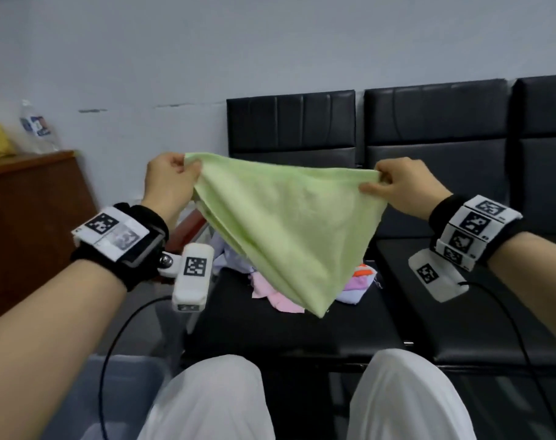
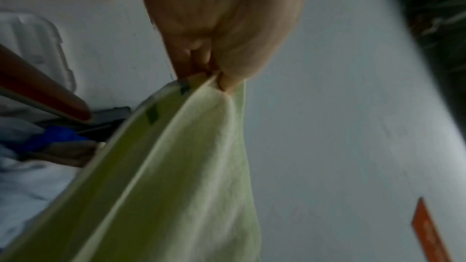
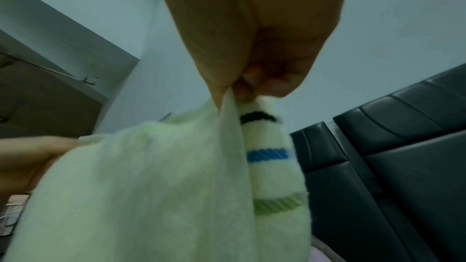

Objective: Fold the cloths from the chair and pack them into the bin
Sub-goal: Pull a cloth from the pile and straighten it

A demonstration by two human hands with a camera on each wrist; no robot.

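A light green cloth (image 1: 286, 223) hangs stretched between my two hands above the black chair seat (image 1: 270, 328). My left hand (image 1: 188, 168) pinches its left upper corner, and my right hand (image 1: 376, 181) pinches the right upper corner. The cloth droops to a point near the seat's middle. In the left wrist view the left hand (image 2: 214, 79) pinches the green cloth (image 2: 189, 166) between thumb and fingers. The right wrist view shows my right hand (image 3: 234, 95) holding the green cloth (image 3: 151, 186), whose edge carries black, blue and green stripes. A pile of pink, white and lilac cloths (image 1: 280, 296) lies on the seat behind it.
A grey bin (image 1: 124, 392) stands on the floor at lower left, beside my left knee. A brown wooden cabinet (image 1: 32, 223) with a plastic bottle (image 1: 38, 128) on top stands at left. More black chairs (image 1: 460, 296) line the wall to the right. Cables run from both wrists.
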